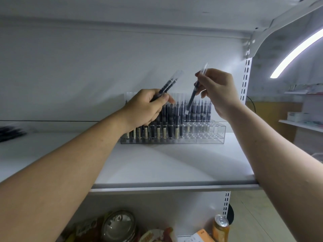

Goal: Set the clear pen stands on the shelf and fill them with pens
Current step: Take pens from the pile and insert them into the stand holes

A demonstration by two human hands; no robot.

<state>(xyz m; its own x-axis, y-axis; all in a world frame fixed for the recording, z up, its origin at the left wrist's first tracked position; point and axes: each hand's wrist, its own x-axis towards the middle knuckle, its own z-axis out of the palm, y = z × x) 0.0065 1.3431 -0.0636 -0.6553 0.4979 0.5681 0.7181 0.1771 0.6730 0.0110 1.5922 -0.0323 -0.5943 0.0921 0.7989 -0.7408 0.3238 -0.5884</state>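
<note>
Here, the left hand (pixel 145 105) is curled around a small bundle of dark pens (pixel 167 85), which angle up and to the right out of its grip. The right hand (pixel 218 91) pinches a single pen (pixel 192 96) near its upper end, tilted, with its lower tip just above the rows already standing in the clear pen stand (pixel 206 135). That stand sits toward the back of the white shelf (pixel 174 165). Its left side and rear tier are packed with upright pens (pixel 174 116), while the front right holes are open. More dark pens (pixel 10 132) lie blurred at the shelf's far left. A can (pixel 220 227) stands on the level below.
</note>
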